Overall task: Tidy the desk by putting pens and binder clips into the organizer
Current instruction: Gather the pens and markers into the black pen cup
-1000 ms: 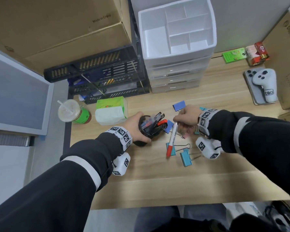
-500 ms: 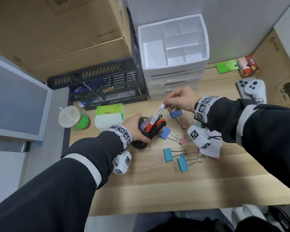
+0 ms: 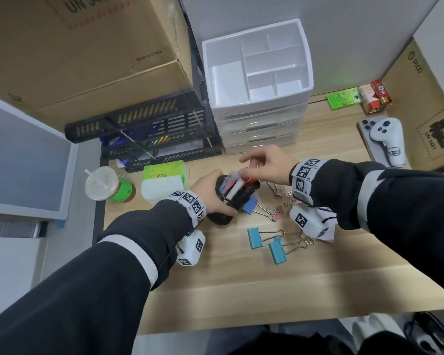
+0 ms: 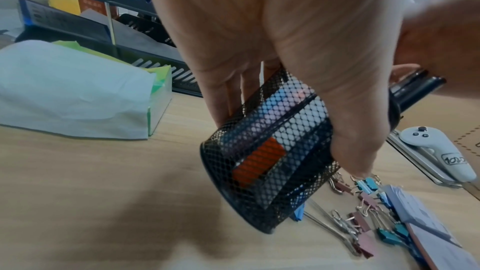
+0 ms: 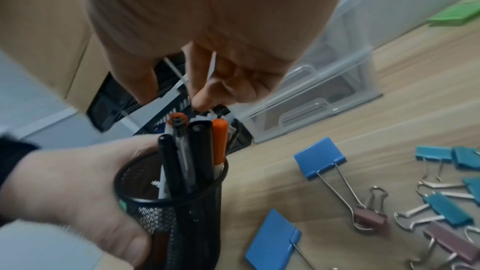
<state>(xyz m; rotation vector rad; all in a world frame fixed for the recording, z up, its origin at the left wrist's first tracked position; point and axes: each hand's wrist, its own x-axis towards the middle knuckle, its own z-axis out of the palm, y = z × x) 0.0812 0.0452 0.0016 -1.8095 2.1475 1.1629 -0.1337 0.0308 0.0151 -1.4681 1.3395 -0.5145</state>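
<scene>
My left hand (image 3: pixel 215 193) grips a black mesh pen cup (image 3: pixel 222 217) and tilts it to the right on the wooden desk. Several pens (image 3: pixel 237 188) stand in it, black ones and a white marker with an orange-red cap (image 5: pixel 219 141). My right hand (image 3: pixel 242 165) hovers over the pen tops. Its thumb and index finger are apart with nothing between them, and the index tip touches a pen top. Several binder clips lie right of the cup: blue (image 3: pixel 254 238), blue (image 5: pixel 319 157) and pink (image 3: pixel 277 213). The white compartment organizer (image 3: pixel 262 105) stands behind, on clear drawers.
Left of the cup sit a green tissue pack (image 3: pixel 164 180) and a lidded drink (image 3: pixel 103 183). Black file trays (image 3: pixel 144 134) and a cardboard box (image 3: pixel 87 47) fill the back left. A white controller (image 3: pixel 387 139) lies on a phone at the right.
My right hand lifted the red-capped white marker off the desk, carried it left to the cup and let it go inside. The left hand kept hold of the cup.
</scene>
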